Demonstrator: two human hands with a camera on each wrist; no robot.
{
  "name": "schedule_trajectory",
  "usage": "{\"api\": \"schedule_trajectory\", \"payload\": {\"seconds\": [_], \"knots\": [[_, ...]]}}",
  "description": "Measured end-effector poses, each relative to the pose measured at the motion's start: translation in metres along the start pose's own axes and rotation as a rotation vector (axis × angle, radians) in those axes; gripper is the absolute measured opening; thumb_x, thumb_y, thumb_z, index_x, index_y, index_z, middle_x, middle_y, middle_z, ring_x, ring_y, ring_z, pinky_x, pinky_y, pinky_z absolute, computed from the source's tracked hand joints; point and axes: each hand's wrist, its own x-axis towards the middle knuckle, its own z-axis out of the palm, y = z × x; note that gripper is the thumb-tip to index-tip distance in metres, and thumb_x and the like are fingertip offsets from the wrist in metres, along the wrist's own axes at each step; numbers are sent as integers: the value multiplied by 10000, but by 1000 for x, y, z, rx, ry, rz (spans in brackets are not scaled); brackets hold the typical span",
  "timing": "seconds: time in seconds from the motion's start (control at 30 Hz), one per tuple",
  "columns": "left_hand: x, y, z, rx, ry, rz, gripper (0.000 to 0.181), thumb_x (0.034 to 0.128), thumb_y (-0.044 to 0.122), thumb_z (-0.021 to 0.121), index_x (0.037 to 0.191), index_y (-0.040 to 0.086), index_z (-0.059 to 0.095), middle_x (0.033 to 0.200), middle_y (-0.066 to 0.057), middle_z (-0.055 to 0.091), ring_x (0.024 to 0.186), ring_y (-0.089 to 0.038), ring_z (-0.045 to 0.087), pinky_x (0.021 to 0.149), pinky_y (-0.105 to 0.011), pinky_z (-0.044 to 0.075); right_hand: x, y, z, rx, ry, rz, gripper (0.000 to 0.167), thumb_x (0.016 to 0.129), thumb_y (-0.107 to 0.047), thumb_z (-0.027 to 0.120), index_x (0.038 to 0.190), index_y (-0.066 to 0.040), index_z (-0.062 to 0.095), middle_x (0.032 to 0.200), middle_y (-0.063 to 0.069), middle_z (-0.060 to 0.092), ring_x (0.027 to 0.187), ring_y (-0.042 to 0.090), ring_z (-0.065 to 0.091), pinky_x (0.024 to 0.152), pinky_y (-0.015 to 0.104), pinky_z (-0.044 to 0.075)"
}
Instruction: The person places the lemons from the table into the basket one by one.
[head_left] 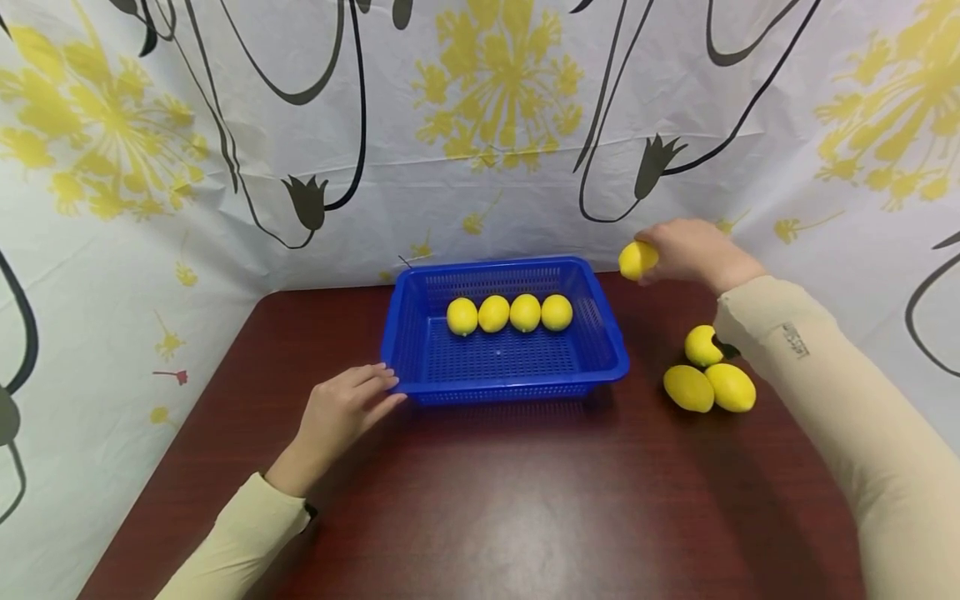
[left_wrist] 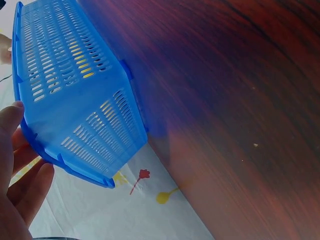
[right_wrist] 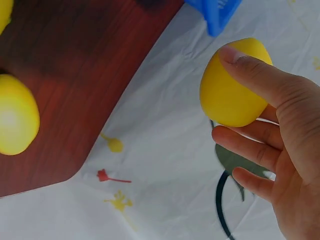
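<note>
My right hand (head_left: 690, 250) pinches a lemon (head_left: 637, 260) in the air beyond the basket's right side. In the right wrist view the thumb lies across this lemon (right_wrist: 235, 90), and the lower fingers are spread apart from it. My left hand (head_left: 348, 404) holds the near left corner of a blue plastic basket (head_left: 495, 388), thumb on the front and fingers at the rim. Inside the basket, several lemons (head_left: 493, 314) stand in a row towards the back.
Three lemons (head_left: 689, 388) lie clustered on the dark red table (head_left: 480, 492) right of the basket, under the right forearm. A white cloth (head_left: 480, 200) with yellow and grey flower prints hangs behind the table and at its sides.
</note>
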Motion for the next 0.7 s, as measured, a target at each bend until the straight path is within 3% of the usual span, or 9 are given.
{"api": "schedule_trajectory", "payload": {"seconds": [0.1,0.2,0.3,0.6,0.7], "knots": [[0,0,0,-2,-5,-3,313,844,382,778,982,102,783,969,-51,774,938,-222,750,769,-382,618,5,-9,-4,-5,15,-19,519,719,-332,834,1133,-69,663,950,102,699,814,304,600,738,491,485],[0,0,0,-9,-6,-7,418,936,482,629,980,97,784,966,-55,775,937,-227,751,771,-391,618,11,-18,-7,-9,24,-33,495,719,-334,836,1114,-90,667,942,88,697,810,294,600,741,486,491],[0,1,0,-12,-8,-11,520,961,540,515,978,95,784,963,-56,776,935,-226,751,770,-393,619,17,-27,-8,-7,22,-49,481,721,-328,837,1114,-108,667,951,80,700,810,293,607,737,486,497],[0,0,0,-15,-19,-16,520,961,538,511,984,97,786,968,-57,778,939,-225,752,777,-391,619,37,-55,-11,-30,17,-112,558,724,-334,836,1194,-91,661,1038,118,724,873,331,650,774,523,514],[1,0,-1,-14,-27,-20,520,960,537,510,987,97,786,971,-56,778,941,-224,753,779,-392,619,44,-67,-12,-28,-4,-125,586,740,-326,834,1237,-77,647,1107,130,719,948,341,655,848,530,514]]}}
